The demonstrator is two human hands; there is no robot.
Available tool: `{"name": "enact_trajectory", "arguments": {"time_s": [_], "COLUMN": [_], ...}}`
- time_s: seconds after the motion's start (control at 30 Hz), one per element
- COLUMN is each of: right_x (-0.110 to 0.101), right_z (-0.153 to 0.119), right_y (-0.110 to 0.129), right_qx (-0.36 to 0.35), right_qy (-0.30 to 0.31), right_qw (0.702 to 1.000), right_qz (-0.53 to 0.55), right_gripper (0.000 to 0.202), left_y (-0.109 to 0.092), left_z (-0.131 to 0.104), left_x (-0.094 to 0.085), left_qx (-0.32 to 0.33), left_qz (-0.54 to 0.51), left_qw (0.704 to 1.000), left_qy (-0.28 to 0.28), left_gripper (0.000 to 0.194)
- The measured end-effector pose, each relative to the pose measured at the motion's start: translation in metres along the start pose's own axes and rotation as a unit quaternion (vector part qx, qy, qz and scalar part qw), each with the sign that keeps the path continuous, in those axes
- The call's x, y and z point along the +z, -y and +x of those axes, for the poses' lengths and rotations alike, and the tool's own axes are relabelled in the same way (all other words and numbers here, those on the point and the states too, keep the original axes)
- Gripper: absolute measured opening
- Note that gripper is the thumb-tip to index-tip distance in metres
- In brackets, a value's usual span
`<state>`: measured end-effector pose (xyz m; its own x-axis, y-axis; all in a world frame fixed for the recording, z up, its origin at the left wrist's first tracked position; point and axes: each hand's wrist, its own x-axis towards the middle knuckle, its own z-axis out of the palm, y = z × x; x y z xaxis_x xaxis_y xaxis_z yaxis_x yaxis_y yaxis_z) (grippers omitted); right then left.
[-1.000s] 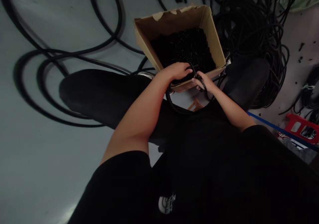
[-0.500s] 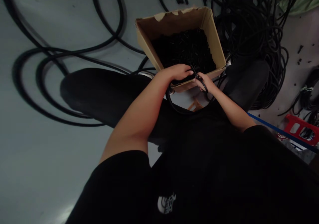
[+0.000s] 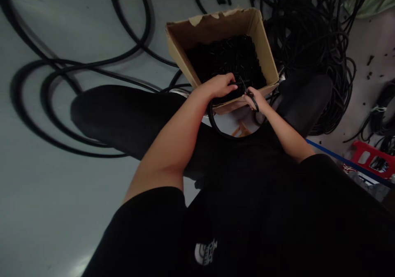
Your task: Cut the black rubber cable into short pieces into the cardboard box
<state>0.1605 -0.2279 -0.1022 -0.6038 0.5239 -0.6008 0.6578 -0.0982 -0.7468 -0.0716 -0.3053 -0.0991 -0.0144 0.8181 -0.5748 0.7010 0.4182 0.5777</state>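
Note:
Over the near edge of a cardboard box [image 3: 212, 28], my left hand [image 3: 222, 85] is closed round a black rubber hose [image 3: 212, 118]. The hose loops down below the box toward my lap, and its end points right from my fingers. My right hand [image 3: 255, 99], just to the right, is closed on the dark handles of a pair of scissors [image 3: 253, 100]. The scissors' blades point up and left, apart from each other, close by the hose end. Inside the box lies a heap of short black cut pieces [image 3: 228, 57], dim and hard to tell one from another.
Long loops of black hose [image 3: 92, 65] lie on the grey floor [image 3: 61, 186] at left. A large tangled coil [image 3: 311, 38] is heaped on the right. Several loose cut pieces [image 3: 221, 1] lie beyond the box. A red plastic stool-like object [image 3: 373, 160] is at far right.
My hands have drawn slightly apart, the right one shifting right with the scissors. The scissors' blades and the hose end now show more plainly between them.

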Motion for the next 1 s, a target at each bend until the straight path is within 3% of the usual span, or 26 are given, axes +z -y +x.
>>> {"name": "enact_trajectory", "arguments": {"time_s": [0.1,0.23,0.53,0.67,0.83,1.0], "right_x": [-0.001,-0.008,-0.013,-0.010,-0.003,-0.002], "right_z": [0.001,0.004,0.008,0.006,0.007,0.013], "right_y": [0.003,0.006,-0.010,-0.016,-0.023,-0.019], "right_qx": [0.046,0.023,0.002,-0.016,0.012,-0.049], "right_qy": [0.008,0.020,0.006,0.016,0.021,0.020], "right_qw": [0.998,0.998,1.000,1.000,0.999,0.998], "right_qz": [0.050,0.061,0.012,0.009,0.043,0.031], "right_gripper": [0.061,0.060,0.058,0.051,0.042,0.047], "left_y": [0.008,0.012,-0.004,-0.002,0.000,-0.010], "left_z": [0.003,0.002,-0.004,-0.004,-0.007,-0.010], "left_x": [0.001,0.000,-0.011,-0.015,-0.018,-0.019], "left_qx": [0.053,0.098,0.017,0.005,-0.014,0.004], "left_qz": [-0.011,-0.026,0.010,0.021,0.005,-0.006], "left_qw": [0.999,0.995,1.000,1.000,1.000,1.000], "left_qy": [-0.007,0.007,0.025,0.010,-0.014,0.009], "left_gripper": [0.056,0.051,0.054,0.055,0.060,0.067]}}
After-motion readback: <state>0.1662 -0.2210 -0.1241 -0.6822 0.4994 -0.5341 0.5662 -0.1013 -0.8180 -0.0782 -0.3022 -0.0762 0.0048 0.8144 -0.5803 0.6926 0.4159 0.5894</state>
